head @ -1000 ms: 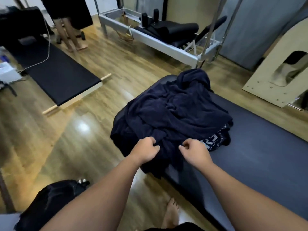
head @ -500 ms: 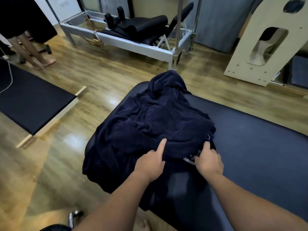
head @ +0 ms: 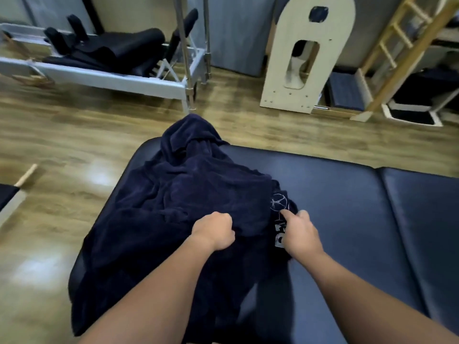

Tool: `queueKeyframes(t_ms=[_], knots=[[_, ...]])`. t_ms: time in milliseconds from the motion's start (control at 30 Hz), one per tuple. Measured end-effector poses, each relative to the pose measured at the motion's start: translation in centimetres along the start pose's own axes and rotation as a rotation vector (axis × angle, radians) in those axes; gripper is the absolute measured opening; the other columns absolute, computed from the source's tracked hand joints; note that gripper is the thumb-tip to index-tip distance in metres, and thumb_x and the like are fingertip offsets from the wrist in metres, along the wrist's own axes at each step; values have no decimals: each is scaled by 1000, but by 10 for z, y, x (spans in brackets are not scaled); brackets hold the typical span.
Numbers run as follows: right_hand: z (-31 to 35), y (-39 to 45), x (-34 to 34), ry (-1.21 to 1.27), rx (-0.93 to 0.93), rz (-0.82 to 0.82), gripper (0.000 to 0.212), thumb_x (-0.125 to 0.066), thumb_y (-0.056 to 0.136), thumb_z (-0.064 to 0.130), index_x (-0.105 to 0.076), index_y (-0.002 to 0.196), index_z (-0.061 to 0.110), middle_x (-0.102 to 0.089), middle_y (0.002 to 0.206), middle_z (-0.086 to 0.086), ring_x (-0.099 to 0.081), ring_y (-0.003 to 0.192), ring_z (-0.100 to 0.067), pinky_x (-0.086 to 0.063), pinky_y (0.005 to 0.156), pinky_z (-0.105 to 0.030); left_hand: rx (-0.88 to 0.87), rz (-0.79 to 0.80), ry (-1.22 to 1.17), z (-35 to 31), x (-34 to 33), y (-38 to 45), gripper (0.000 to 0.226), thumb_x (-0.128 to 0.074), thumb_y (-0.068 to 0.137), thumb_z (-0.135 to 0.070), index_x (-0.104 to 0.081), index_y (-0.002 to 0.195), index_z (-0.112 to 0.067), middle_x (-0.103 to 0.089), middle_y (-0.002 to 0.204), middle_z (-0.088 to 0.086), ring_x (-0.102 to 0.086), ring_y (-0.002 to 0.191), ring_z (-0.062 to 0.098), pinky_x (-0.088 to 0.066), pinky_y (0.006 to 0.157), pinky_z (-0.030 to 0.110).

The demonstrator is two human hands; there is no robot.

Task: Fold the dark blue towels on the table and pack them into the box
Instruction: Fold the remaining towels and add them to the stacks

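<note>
A heap of dark blue towels (head: 188,194) lies crumpled on the left end of the dark padded table (head: 347,207), spilling over its left and near edges. One towel in the heap shows a white logo and lettering at its right side. My left hand (head: 214,230) grips a bunch of towel cloth near the middle of the heap's front. My right hand (head: 299,234) pinches the towel edge beside the white lettering. No box is in view.
The wooden floor (head: 62,150) surrounds the table. A metal-framed exercise bed (head: 119,78) with black pads stands at the back left. An arched wooden panel (head: 305,58) and a wooden ladder frame (head: 397,45) stand at the back right.
The view has swung right and closer. My left hand went from a pointing finger on the towel to a fist gripping cloth. My right hand has shifted onto the lettered towel edge.
</note>
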State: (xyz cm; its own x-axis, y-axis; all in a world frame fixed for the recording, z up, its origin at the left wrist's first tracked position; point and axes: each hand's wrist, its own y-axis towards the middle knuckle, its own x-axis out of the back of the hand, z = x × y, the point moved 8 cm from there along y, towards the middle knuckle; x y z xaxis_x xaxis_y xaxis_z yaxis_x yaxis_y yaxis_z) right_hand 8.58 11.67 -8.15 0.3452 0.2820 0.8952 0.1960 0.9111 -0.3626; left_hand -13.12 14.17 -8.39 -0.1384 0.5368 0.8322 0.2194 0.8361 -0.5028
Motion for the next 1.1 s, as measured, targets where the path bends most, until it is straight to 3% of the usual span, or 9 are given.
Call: queueKeyframes(t_ms=[267, 400, 567, 667, 733, 833, 967, 1033, 1100], knots=[[-120, -38, 42, -214, -321, -117, 30, -51, 89, 10, -57, 116, 23, -30, 98, -4, -40, 81, -27, -50, 72, -38, -232, 209, 32, -71, -18, 10, 29, -58, 87, -18, -42, 63, -15, -53, 66, -1, -47, 58, 20, -39, 52, 31], [-146, -60, 43, -110, -346, -165, 56, -58, 87, 13, -48, 140, 29, -29, 104, 0, -39, 96, -25, -43, 74, -33, -337, 407, 95, -113, -42, -3, 36, -63, 87, -29, -47, 58, -15, -55, 56, 1, -51, 47, 21, -49, 52, 30], [-168, -103, 13, 204, -493, -243, 53, -49, 87, 9, -38, 138, 22, -45, 122, -8, -59, 101, -39, -50, 84, -42, -512, 116, 204, -169, -25, 16, 27, -52, 97, -38, -63, 89, -15, -65, 101, 4, -60, 87, 26, -50, 74, 36], [-189, -126, -19, 142, -660, -125, 31, -52, 95, 25, -52, 122, 10, -57, 122, -16, -61, 110, -39, -48, 91, -41, -622, -19, 216, -204, -18, 33, 21, -48, 98, -29, -60, 105, -14, -55, 118, 7, -52, 113, 31, -50, 89, 45], [-188, -133, -41, 95, -637, -13, 39, -50, 98, 41, -62, 120, 12, -60, 121, -14, -60, 115, -36, -47, 95, -39, -658, -48, 214, -224, -17, 47, 30, -45, 99, -27, -53, 127, -17, -47, 131, 7, -48, 122, 32, -48, 95, 50], [-170, -127, -58, 149, -539, 1, 48, -45, 98, 55, -58, 121, 15, -58, 121, -11, -57, 118, -33, -46, 98, -39, -625, 14, 185, -245, -23, 72, 58, -43, 102, -32, -19, 156, -34, -27, 159, 4, -44, 134, 33, -45, 103, 54], [-145, -108, -61, 332, -535, -86, 53, -48, 95, 62, -52, 118, 15, -56, 118, -10, -56, 115, -33, -45, 96, -40, -558, 116, 265, -258, -36, 89, 81, -50, 99, -32, 4, 157, -49, -55, 133, 11, -57, 117, 33, -49, 97, 49], [-140, -100, -59, 431, -540, -128, 40, -59, 95, 47, -48, 116, 16, -59, 115, -11, -58, 111, -35, -46, 91, -40, -480, 171, 348, -253, -41, 90, 79, -57, 92, -32, -14, 157, -45, -60, 130, 6, -59, 116, 31, -51, 95, 45], [-142, -97, -56, 560, -581, -177, 24, -61, 93, 28, -44, 109, 19, -65, 108, -13, -61, 105, -40, -46, 82, -40, -436, 254, 424, -245, -46, 88, 50, -65, 85, -38, -51, 133, -34, -64, 124, 0, -64, 101, 26, -54, 89, 41]])
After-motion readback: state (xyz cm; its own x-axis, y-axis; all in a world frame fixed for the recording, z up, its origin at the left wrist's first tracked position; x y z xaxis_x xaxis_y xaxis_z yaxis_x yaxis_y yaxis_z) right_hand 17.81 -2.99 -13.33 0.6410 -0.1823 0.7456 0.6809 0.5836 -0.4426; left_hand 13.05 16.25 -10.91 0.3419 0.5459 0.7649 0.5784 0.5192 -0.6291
